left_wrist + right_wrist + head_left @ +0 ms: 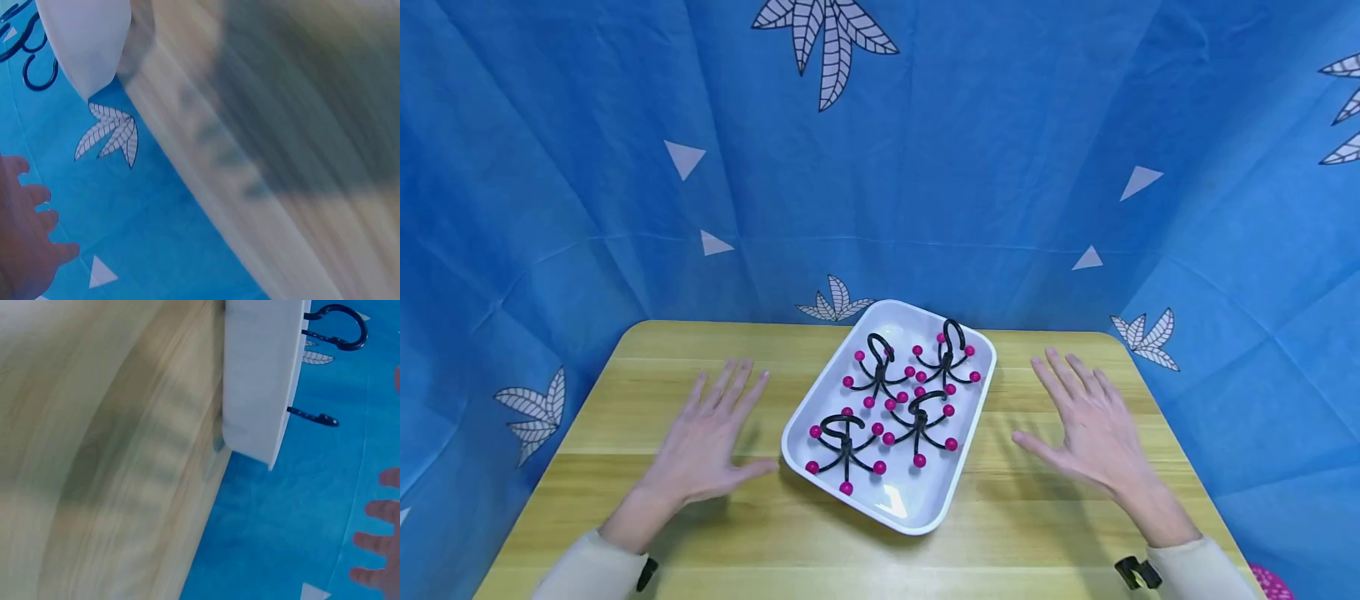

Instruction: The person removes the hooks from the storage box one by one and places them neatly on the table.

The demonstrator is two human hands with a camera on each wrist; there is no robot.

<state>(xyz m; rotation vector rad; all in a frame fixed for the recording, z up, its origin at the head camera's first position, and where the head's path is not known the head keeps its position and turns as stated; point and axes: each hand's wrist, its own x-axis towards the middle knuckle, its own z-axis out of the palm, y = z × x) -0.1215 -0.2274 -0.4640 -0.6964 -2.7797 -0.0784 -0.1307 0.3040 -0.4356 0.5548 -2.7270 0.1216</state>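
A white tray [895, 512] sits at a slant on the wooden table, holding several black wire hooks tipped with pink balls. Two hooks are toward the back, a left one [880, 375] and a right one [947, 360]; nearer the front are another left one [846, 450] and right one [921, 421]. To the tray's left, my left hand [703, 446] is held with straight, spread fingers, its thumb pointing at the tray's edge. On the other side, my right hand [1093, 429] has its fingers spread too. Neither hand holds anything.
The wooden table [737, 558] has rounded back corners. A blue cloth [910, 167] with white leaf and triangle prints hangs behind it and down both sides. At the lower right, a pink dotted object [1270, 583] shows beyond the table edge.
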